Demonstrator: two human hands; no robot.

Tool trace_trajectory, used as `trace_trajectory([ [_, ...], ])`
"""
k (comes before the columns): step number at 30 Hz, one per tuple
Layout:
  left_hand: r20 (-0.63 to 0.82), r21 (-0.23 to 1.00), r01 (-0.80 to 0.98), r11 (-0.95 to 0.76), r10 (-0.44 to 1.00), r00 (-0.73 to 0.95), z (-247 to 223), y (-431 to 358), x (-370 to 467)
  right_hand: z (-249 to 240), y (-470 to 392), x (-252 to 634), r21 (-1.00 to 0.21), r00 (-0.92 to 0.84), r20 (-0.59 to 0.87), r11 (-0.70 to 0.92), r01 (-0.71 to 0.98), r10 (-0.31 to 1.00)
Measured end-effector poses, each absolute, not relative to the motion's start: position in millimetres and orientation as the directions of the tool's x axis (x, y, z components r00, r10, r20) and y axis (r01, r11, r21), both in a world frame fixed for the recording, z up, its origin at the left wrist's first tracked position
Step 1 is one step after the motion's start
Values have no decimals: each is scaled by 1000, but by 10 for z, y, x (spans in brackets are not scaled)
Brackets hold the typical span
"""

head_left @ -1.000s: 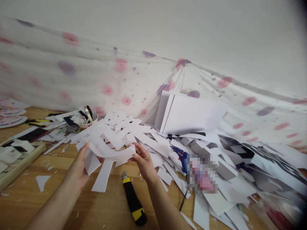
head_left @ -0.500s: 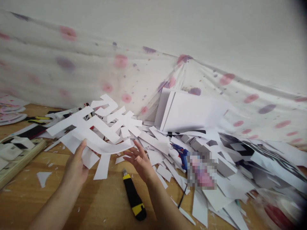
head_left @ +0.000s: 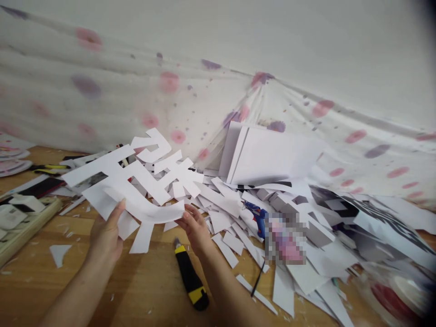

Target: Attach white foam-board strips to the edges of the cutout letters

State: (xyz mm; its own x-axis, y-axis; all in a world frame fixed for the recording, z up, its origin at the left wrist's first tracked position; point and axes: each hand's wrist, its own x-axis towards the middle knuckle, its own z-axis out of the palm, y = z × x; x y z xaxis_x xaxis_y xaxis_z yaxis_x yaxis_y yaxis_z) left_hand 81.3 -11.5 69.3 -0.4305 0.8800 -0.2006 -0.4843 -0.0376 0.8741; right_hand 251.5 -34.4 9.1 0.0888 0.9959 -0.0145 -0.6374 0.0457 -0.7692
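Held up over the wooden table is a white cut-out sheet [head_left: 119, 181], shaped like a written character with several strokes and openings. My left hand [head_left: 107, 236] grips its lower left part, thumb on top. At the right end of its curved lower strip, my right hand [head_left: 195, 225] pinches the edge between thumb and fingers. A black and yellow utility knife [head_left: 190, 277] lies on the table just below my right hand, its tip pointing away from me.
White offcuts [head_left: 218, 200] cover the table's middle and right. A blue glue gun [head_left: 256, 215] lies among them, beside a blurred pink patch. White boards [head_left: 265, 154] lean against the flowered plastic sheet [head_left: 153, 104]. A power strip [head_left: 34, 227] sits at left, a tape roll [head_left: 391, 290] at lower right.
My right hand's spread fingers have closed on the right end of the cut-out's curved strip. My left hand keeps its hold. The view has shifted slightly.
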Motion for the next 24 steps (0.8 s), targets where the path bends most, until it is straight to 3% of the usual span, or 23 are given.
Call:
trace_trajectory([
  [4, -236, 860, -509, -24, 866, -440, 678, -78, 775, 74, -319, 2528, -800, 56, 19, 49, -598, 998],
  [7, -252, 853, -520, -34, 846, -469, 668, -37, 706, 41, -355, 2559, -914, -14, 78, 66, -400, 997],
  [9, -230, 857, -509, -79, 825, -516, 673, -17, 655, 16, -436, 2588, -997, -18, 61, 60, -39, 998],
  [10, -214, 861, -498, -101, 817, -535, 675, -12, 631, 3, -495, 2599, -980, 2, 41, 40, 196, 999],
  [12, -187, 869, -478, -129, 809, -558, 667, -7, 592, -28, -636, 2608, -796, 36, 2, -20, 605, 999],
  [14, -182, 872, -471, -137, 801, -571, 638, -8, 569, -65, -779, 2594, -596, 28, -47, -50, 801, 999],
  [17, -213, 870, -480, -111, 795, -569, 572, -10, 566, -114, -922, 2562, -477, 14, -138, -79, 875, 990],
  [24, -244, 848, -521, -98, 800, -548, 489, -4, 596, -68, -886, 2822, -457, 44, -183, -124, 881, 982],
])
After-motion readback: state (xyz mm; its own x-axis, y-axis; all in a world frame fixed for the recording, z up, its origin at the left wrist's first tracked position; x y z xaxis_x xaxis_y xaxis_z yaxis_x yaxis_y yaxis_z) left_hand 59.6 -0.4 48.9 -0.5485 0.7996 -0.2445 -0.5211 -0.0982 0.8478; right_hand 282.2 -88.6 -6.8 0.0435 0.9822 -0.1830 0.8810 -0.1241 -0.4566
